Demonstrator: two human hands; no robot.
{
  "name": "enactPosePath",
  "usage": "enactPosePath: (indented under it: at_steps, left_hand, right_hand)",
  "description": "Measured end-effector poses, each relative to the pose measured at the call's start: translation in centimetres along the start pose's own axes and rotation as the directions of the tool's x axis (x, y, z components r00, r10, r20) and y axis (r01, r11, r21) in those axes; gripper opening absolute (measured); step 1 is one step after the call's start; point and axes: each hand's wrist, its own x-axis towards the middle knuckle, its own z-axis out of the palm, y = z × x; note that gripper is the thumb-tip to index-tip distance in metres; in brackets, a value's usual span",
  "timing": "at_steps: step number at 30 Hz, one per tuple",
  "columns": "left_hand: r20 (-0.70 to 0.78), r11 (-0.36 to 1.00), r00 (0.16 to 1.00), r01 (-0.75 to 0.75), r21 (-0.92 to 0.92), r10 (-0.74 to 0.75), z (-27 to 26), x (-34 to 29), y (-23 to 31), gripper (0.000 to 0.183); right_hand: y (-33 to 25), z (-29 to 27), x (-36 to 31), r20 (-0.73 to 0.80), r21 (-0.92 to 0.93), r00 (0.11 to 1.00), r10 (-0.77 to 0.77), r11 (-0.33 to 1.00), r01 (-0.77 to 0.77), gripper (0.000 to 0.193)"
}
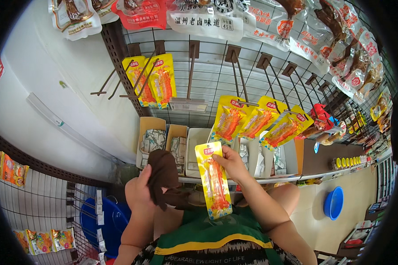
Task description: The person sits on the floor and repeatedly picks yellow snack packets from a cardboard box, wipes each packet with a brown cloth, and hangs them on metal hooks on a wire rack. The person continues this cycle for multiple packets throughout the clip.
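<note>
My right hand [235,163] pinches a yellow snack packet [214,181] near its top edge; a red-orange snack is pictured on its front. The packet hangs upright in front of my green apron [194,234]. In my left hand [141,187] is a bunched dark brown cloth [163,174], held between thumb and fingers. Ahead of my right hand, matching yellow packets [228,119] hang from metal hooks. Two more such packets [162,81] hang on hooks farther left.
Cardboard boxes of small tags [154,141] line the shelf below the hooks. Bare metal hooks [192,73] jut from the wire grid. Clear and red snack bags [208,17] hang above. A blue tub [104,225] stands at lower left, and a blue basin [334,203] sits on the floor at right.
</note>
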Motion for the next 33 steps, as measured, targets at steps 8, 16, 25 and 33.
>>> enactPosePath:
  at_steps: [8,16,25,33]
  left_hand:
    - [0.207,0.991,0.974,0.114,-0.071,-0.098,-1.6,0.5,0.0,0.04]
    - [0.319,0.997,0.945,-0.049,-0.057,0.065,0.5,0.4,-0.4,0.042]
    - [0.315,0.998,0.947,-0.065,-0.013,0.066,0.6,0.4,-0.6,0.042]
    - [0.16,0.991,0.979,-0.13,-0.002,0.129,1.0,0.9,-1.6,0.038]
  right_hand:
    - [7.7,-3.6,8.4,-0.319,0.011,0.947,0.048,0.999,-0.047,0.022]
    - [10.3,-4.0,9.7,-0.274,-0.38,0.912,-0.304,0.906,0.188,0.024]
    - [7.7,0.2,9.6,-0.209,-0.845,0.919,-0.334,0.535,0.002,0.051]
    - [6.5,2.5,5.1,0.041,-0.784,0.889,-0.457,0.536,0.312,0.048]
